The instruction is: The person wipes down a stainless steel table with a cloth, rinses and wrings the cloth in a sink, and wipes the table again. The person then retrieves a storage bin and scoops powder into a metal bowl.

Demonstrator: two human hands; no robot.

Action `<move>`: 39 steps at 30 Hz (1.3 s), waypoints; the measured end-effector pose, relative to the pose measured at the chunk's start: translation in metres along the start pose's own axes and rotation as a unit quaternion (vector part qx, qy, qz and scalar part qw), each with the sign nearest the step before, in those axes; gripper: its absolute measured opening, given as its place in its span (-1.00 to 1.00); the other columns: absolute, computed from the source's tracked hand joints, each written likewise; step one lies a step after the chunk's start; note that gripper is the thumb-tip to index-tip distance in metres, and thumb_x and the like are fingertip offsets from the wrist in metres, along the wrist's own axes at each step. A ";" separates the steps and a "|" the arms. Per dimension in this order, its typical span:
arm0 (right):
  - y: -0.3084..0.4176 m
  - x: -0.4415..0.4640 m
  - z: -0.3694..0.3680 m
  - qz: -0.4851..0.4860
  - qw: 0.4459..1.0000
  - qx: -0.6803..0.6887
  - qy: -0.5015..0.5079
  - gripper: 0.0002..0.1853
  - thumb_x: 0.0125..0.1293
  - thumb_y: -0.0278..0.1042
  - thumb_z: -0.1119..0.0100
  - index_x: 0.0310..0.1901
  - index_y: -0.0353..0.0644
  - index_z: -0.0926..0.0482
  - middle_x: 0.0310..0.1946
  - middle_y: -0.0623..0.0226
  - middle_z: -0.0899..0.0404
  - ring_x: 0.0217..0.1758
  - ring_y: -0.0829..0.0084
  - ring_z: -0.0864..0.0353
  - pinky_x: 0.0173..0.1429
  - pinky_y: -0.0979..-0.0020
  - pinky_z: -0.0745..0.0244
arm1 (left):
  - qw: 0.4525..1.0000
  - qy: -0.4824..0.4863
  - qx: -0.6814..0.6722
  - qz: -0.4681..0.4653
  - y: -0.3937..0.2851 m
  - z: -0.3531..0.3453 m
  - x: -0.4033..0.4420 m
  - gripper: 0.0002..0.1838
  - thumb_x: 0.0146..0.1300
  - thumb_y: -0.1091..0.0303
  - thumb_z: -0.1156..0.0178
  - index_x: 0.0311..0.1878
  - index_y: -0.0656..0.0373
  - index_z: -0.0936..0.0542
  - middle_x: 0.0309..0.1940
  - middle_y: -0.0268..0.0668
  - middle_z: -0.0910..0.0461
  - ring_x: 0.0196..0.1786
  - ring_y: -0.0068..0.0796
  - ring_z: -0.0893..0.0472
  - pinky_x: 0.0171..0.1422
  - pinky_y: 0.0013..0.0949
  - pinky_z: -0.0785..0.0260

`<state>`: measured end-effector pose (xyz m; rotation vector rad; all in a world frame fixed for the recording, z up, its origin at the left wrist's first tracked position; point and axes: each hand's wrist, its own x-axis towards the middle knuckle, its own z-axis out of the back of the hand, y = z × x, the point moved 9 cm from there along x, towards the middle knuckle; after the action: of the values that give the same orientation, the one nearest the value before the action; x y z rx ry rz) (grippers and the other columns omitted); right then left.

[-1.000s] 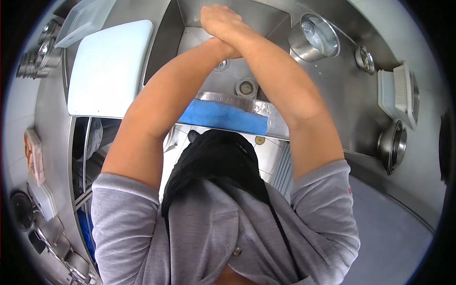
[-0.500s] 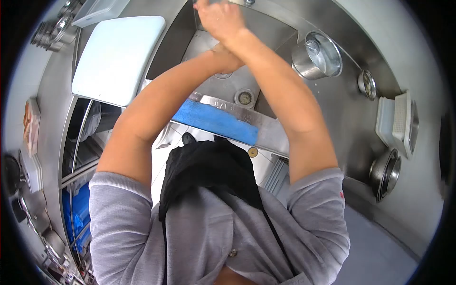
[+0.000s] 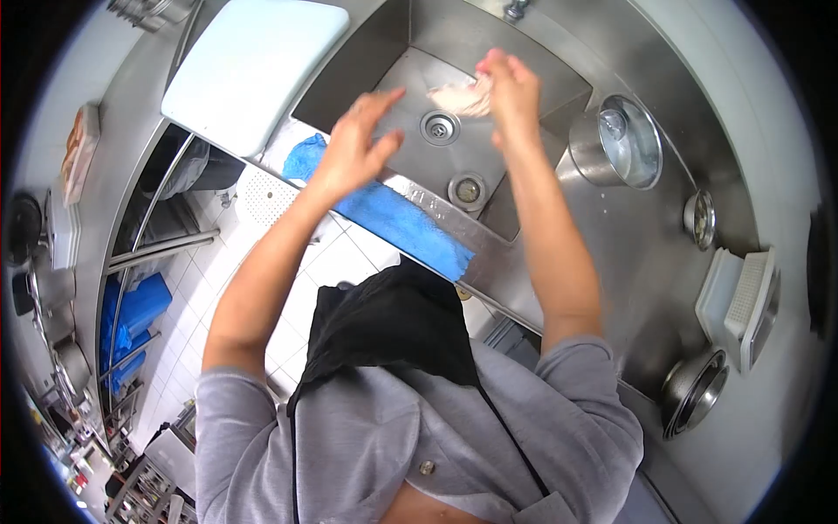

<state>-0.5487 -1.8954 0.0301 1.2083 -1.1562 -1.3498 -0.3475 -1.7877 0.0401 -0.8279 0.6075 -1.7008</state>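
Note:
A pale pinkish, limp piece (image 3: 463,98) hangs from my right hand (image 3: 517,100) over the steel sink (image 3: 408,83); its exact kind does not show clearly. The fingers of that hand are closed on it. My left hand (image 3: 358,144) is above the sink's near left side, fingers spread, holding nothing. Below the hands are the drain (image 3: 439,128) and a round strainer (image 3: 468,190) on the sink floor. A blue cloth (image 3: 406,227) lies along the front rim, close to my left wrist.
A white cutting board (image 3: 253,70) lies left of the sink. On the right counter stand a steel pot (image 3: 602,148), a small steel bowl (image 3: 699,218), white plastic baskets (image 3: 738,297) and nested steel bowls (image 3: 694,393). The faucet (image 3: 515,10) is at the back.
My hands were crossed together at the sink's far side; now they are apart and nearer. The pale piece has come into view in my right hand. The view has turned and shifted.

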 end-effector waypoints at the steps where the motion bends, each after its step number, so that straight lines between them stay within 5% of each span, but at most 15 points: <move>1: 0.000 -0.030 -0.020 -0.036 0.995 0.084 0.032 -0.70 0.51 -0.10 -0.13 -0.23 -0.18 -0.60 -0.43 0.36 -0.62 -0.35 0.54 -0.61 -0.24 0.44 -0.52 | 0.993 0.000 -0.108 0.046 -0.005 0.001 -0.026 -0.25 0.20 0.31 -0.27 0.49 0.15 -0.33 0.20 -0.05 -0.52 0.29 -0.12 -0.52 0.30 -0.13 -0.41; 2: 0.001 -0.064 -0.045 -0.071 0.981 0.166 0.064 -0.71 0.51 -0.10 -0.16 -0.23 -0.16 -0.59 -0.45 0.47 -0.57 -0.37 0.61 -0.56 -0.25 0.48 -0.50 | 0.972 -0.019 -0.212 0.097 -0.007 0.004 -0.055 -0.19 0.24 0.34 -0.32 0.55 0.11 -0.25 0.20 -0.12 -0.52 0.30 -0.24 -0.51 0.32 -0.18 -0.40; 3: -0.005 -0.097 -0.069 -0.078 0.973 0.178 0.126 -0.88 0.45 -0.31 -0.19 -0.18 -0.16 -0.61 -0.34 0.42 -0.60 -0.28 0.57 -0.61 -0.16 0.47 -0.54 | 0.929 -0.043 -0.335 0.154 -0.003 0.004 -0.085 -0.17 0.27 0.39 -0.36 0.57 0.10 -0.21 0.27 -0.17 -0.49 0.32 -0.29 -0.49 0.36 -0.21 -0.38; 5: -0.036 -0.161 -0.125 -0.119 0.939 0.199 0.254 -0.87 0.46 -0.31 -0.20 -0.16 -0.18 -0.61 -0.32 0.44 -0.62 -0.27 0.64 -0.61 -0.14 0.52 -0.55 | 0.902 -0.119 -0.382 0.163 0.012 0.021 -0.146 -0.31 0.35 0.43 -0.29 0.50 0.22 -0.29 0.34 -0.20 -0.45 0.32 -0.35 -0.48 0.38 -0.23 -0.38; 9: -0.081 -0.300 -0.223 -0.236 0.844 0.190 0.442 -0.79 0.46 -0.24 -0.21 -0.12 -0.24 -0.61 -0.29 0.38 -0.65 -0.27 0.62 -0.62 -0.25 0.51 -0.57 | 0.818 -0.311 -0.414 0.250 0.037 0.069 -0.294 -0.61 0.42 0.29 -0.24 0.20 0.27 -0.46 0.05 -0.24 -0.57 0.11 -0.43 -0.58 0.24 -0.29 -0.46; 15: -0.072 -0.485 -0.319 -0.045 0.740 0.083 0.666 -0.83 0.30 -0.32 -0.36 -0.25 -0.27 -0.65 -0.44 0.43 -0.63 -0.43 0.64 -0.54 -0.36 0.50 -0.49 | 0.706 -0.551 -0.350 0.274 0.013 0.124 -0.524 -0.73 0.34 0.39 -0.28 0.05 0.19 -0.51 -0.10 -0.31 -0.59 -0.04 -0.53 -0.58 0.09 -0.40 -0.48; 17: -0.076 -0.550 -0.339 -0.077 0.682 0.058 0.725 -0.89 0.29 -0.39 -0.34 -0.29 -0.24 -0.65 -0.43 0.43 -0.64 -0.39 0.67 -0.55 -0.32 0.52 -0.49 | 0.684 -0.585 -0.321 0.296 -0.004 0.132 -0.596 -0.69 0.24 0.50 -0.27 0.05 0.23 -0.56 -0.13 -0.33 -0.59 -0.06 -0.52 -0.59 0.04 -0.38 -0.51; 18: -0.067 -0.580 -0.345 -0.069 0.669 0.057 0.738 -0.90 0.31 -0.41 -0.30 -0.29 -0.25 -0.63 -0.41 0.43 -0.63 -0.33 0.67 -0.55 -0.27 0.52 -0.49 | 0.671 -0.600 -0.310 0.307 -0.017 0.138 -0.626 -0.68 0.21 0.50 -0.30 0.06 0.23 -0.58 -0.12 -0.33 -0.60 -0.05 -0.50 -0.59 0.04 -0.38 -0.51; 20: -0.059 -0.632 -0.364 0.102 0.643 -0.009 0.759 -0.90 0.40 -0.45 -0.17 -0.26 -0.29 -0.58 -0.36 0.39 -0.60 -0.28 0.63 -0.54 -0.18 0.49 -0.49 | 0.679 -0.609 -0.293 0.286 -0.035 0.147 -0.680 -0.63 0.16 0.54 -0.29 0.08 0.23 -0.58 -0.09 -0.31 -0.61 -0.03 -0.52 -0.60 0.09 -0.38 -0.51; 22: -0.064 -0.692 -0.379 0.118 0.623 -0.025 0.773 -0.87 0.46 -0.41 -0.13 -0.22 -0.28 -0.56 -0.34 0.41 -0.58 -0.30 0.65 -0.49 -0.17 0.52 -0.46 | 0.643 -0.647 -0.314 0.263 -0.050 0.145 -0.740 -0.53 0.08 0.66 -0.13 0.13 0.27 -0.55 -0.07 -0.30 -0.63 -0.01 -0.52 -0.61 0.12 -0.38 -0.49; 28: -0.088 -0.832 -0.414 -0.118 0.540 -0.051 0.832 -0.79 0.55 -0.23 -0.10 -0.16 -0.20 -0.55 -0.32 0.46 -0.55 -0.34 0.70 -0.43 -0.23 0.57 -0.41 | 0.529 -0.753 -0.291 0.261 -0.086 0.122 -0.867 -0.50 0.10 0.67 -0.03 0.17 0.28 -0.53 -0.05 -0.29 -0.61 -0.01 -0.54 -0.60 0.07 -0.46 -0.47; 32: -0.123 -0.909 -0.424 -0.153 0.355 -0.114 0.915 -0.80 0.52 -0.24 -0.14 -0.16 -0.22 -0.57 -0.33 0.47 -0.59 -0.30 0.68 -0.50 -0.21 0.56 -0.45 | 0.447 -0.807 -0.298 0.244 -0.110 0.112 -0.915 -0.60 0.27 0.54 -0.06 0.19 0.25 -0.54 -0.03 -0.29 -0.62 -0.12 -0.54 -0.62 0.02 -0.46 -0.50; 36: -0.095 -0.976 -0.430 0.009 0.214 -0.117 0.970 -0.78 0.46 -0.23 -0.20 -0.15 -0.25 -0.64 -0.35 0.40 -0.64 -0.26 0.65 -0.55 -0.17 0.51 -0.50 | 0.361 -0.859 -0.270 0.243 -0.116 0.103 -0.968 -0.68 0.45 0.33 -0.08 0.17 0.25 -0.58 -0.03 -0.25 -0.66 -0.12 -0.49 -0.66 0.02 -0.38 -0.57; 39: -0.124 -1.015 -0.466 0.109 0.185 -0.119 0.969 -0.74 0.42 -0.22 -0.23 -0.13 -0.27 -0.70 -0.30 0.33 -0.70 -0.22 0.62 -0.59 -0.16 0.45 -0.52 | 0.309 -0.891 -0.198 0.268 -0.126 0.095 -1.016 -0.67 0.52 0.26 -0.05 0.14 0.29 -0.59 -0.02 -0.23 -0.67 -0.06 -0.46 -0.67 0.06 -0.36 -0.55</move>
<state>-0.0326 -0.8984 -0.0256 1.1698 0.8708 0.8412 -0.1866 -0.7743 -0.0316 -1.8854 -0.4108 0.6872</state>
